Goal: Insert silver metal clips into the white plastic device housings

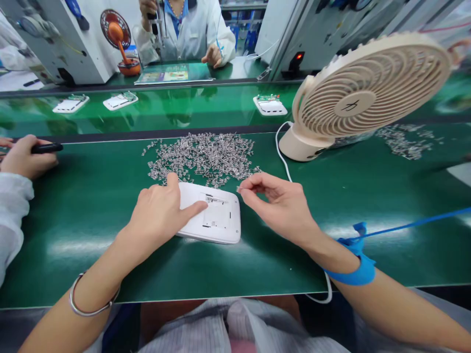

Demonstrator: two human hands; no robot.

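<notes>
A white plastic case (213, 219) lies flat on the green mat (91, 206), right in front of the person. The left hand (160, 215) rests on the left side of the case and presses it down, with the pointer finger stretched over the middle of it. This hand is laid flat and grips nothing.

The right hand (281, 203) floats just to the right of the case, not touching it. Its thumb and pointer finger are pinched shut on a tiny metal clip (239, 188), held above the far right corner of the case.

Just behind the case lies a big pile of the same little metal clips (202, 157), and some of them touch the far edge of the case. To the right of the case, farther back, stands a beige fan (364, 88) with a white cord (281, 157).

Far to the left of the case, another person's hand (25, 157) holds a black pen (46, 148). Well behind the case, more white cases (270, 105) sit on a shiny green belt (176, 110).
</notes>
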